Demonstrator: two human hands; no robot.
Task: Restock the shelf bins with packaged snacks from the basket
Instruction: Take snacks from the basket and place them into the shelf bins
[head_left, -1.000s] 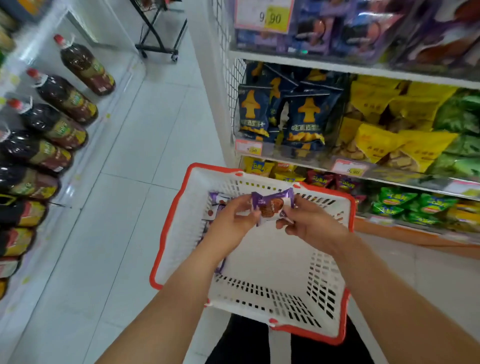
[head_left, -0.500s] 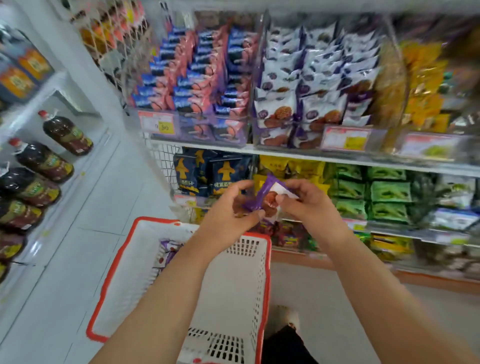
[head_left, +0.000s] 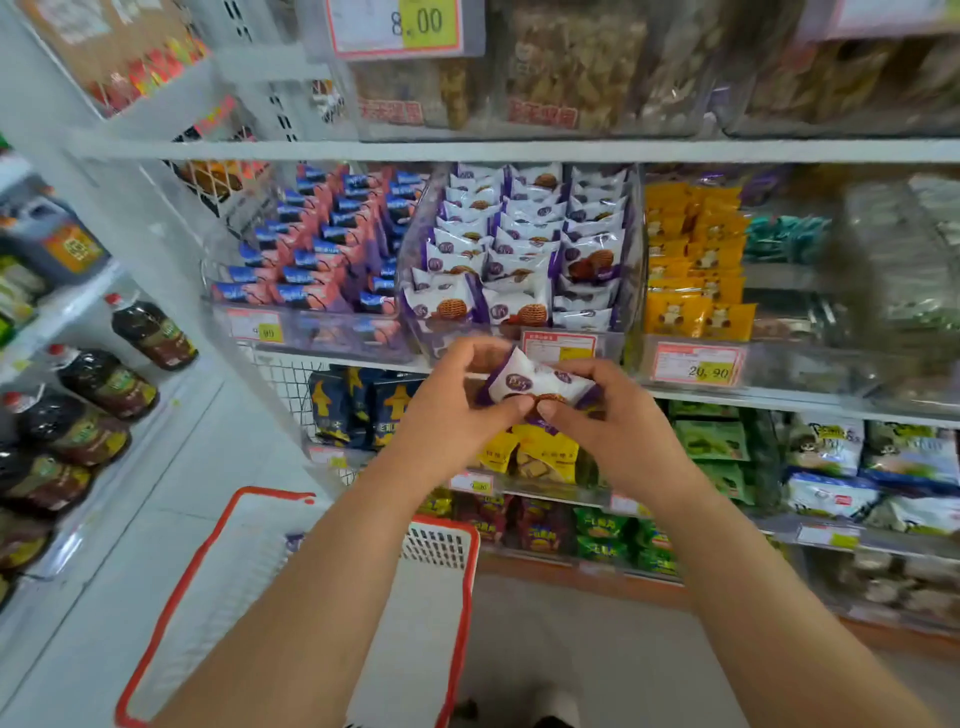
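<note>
Holding a single purple-and-white biscuit packet (head_left: 537, 385) up between both hands, the person is standing just in front of the clear shelf bin (head_left: 519, 340) that is already carrying rows of the same purple-and-white packets. The left hand (head_left: 457, 402) is pinching the packet's left end with curled fingers and thumb, and the right hand (head_left: 597, 415) is gripping its right end the same way, so neither hand is free. The packet is sitting just below the bin's front lip, not yet inside it.

Judging by the shelf, that bin is looking nearly full, so the restocking is seeming well advanced for this product; this packet is waiting to go in. The red-rimmed white basket (head_left: 457, 597) is sitting low on the floor side, mostly hidden by the forearms, with only a sliver of purple wrapper (head_left: 295, 540) showing, so how much is left cannot be told.

Compared with half a second ago, the hands are sitting higher and closer to the bin, and the view is tilting upward, with the basket sinking toward the bottom edge.
</note>
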